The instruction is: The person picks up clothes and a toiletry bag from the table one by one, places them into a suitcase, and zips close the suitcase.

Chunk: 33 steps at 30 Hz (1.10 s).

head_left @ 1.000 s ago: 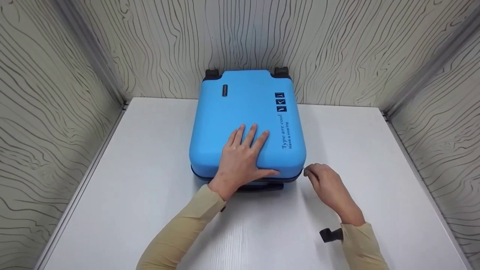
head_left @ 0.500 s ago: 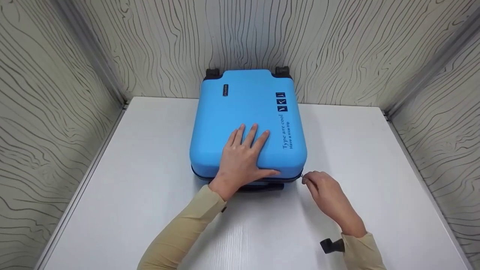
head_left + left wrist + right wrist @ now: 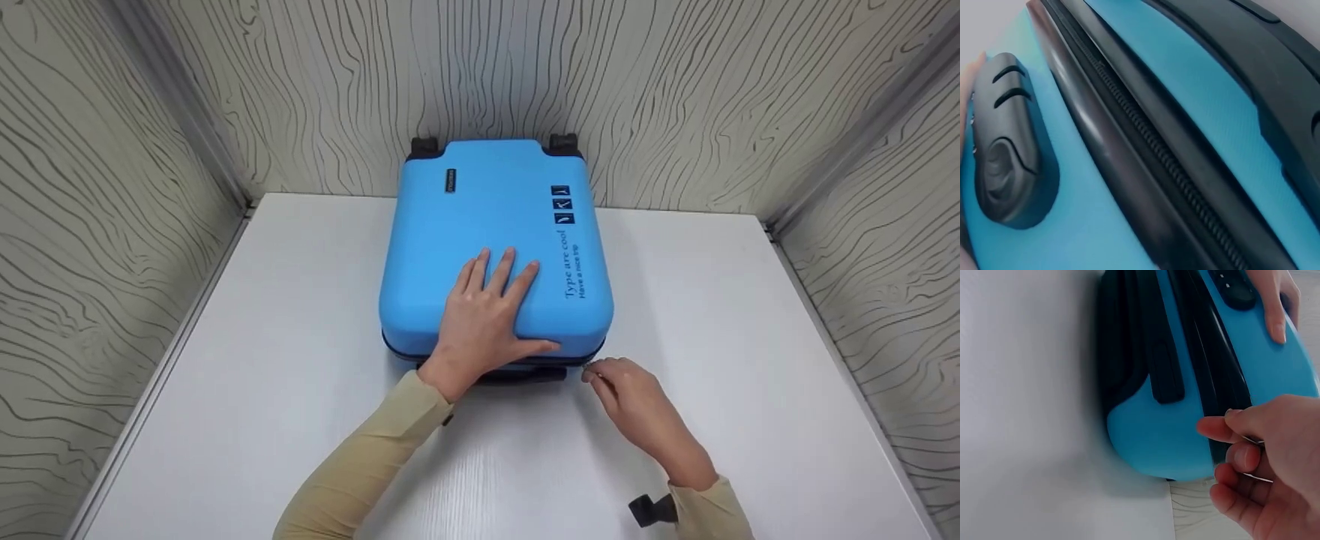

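Note:
A blue suitcase [image 3: 495,217] lies flat, its wheels at the back and its black handle [image 3: 525,374] at the front. The left hand [image 3: 484,322] rests on its lid with fingers spread, the thumb near the front edge. At the front right corner, the right hand [image 3: 634,397] pinches a small metal piece, probably a zipper pull, beside the seam. The right wrist view shows the right hand [image 3: 1275,461] with thumb and curled fingers by the black seam. In the left wrist view the zipper teeth [image 3: 1168,160] run between black rims, beside a black lock [image 3: 1008,140].
The suitcase stands on a white table [image 3: 300,300]. Behind it rises a wood-patterned panel [image 3: 315,97], close to the two black wheels [image 3: 563,144]. Similar panels flank the table left and right. A black wrist device [image 3: 652,511] hangs at the right sleeve.
The right hand has moved left and toward the front, around the suitcase's corner, along the seam. The left hand and the suitcase have stayed nearly still.

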Tool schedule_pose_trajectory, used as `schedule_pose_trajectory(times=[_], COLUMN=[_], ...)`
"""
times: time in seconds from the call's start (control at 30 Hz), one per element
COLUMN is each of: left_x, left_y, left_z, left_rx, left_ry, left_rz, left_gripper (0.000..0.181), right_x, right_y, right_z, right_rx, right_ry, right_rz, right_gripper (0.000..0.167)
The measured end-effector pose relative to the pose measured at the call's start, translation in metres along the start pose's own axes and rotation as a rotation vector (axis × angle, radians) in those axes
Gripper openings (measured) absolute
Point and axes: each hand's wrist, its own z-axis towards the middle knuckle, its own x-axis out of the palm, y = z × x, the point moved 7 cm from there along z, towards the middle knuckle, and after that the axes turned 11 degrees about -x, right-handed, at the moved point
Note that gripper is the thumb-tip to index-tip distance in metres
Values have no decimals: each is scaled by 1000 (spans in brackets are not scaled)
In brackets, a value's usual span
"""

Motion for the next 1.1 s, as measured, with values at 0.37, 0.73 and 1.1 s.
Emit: schedule_pose_trajectory(times=[0.37,0.73,1.1], left_x=[-1,-1,-2], left_y=[2,0,0], left_z=[-2,-1,-2], left_rx=[4,10,9], left_ry=[8,9,4], left_rz=[-13,-32,-33], left_gripper=[110,111,111], right_x=[17,31,53], right_y=[28,43,64], right_z=[11,21,30], right_rx=[-60,-39,-112], right_ry=[1,-3,-71], right_rz=[1,69,86], right_gripper=[14,23,16])
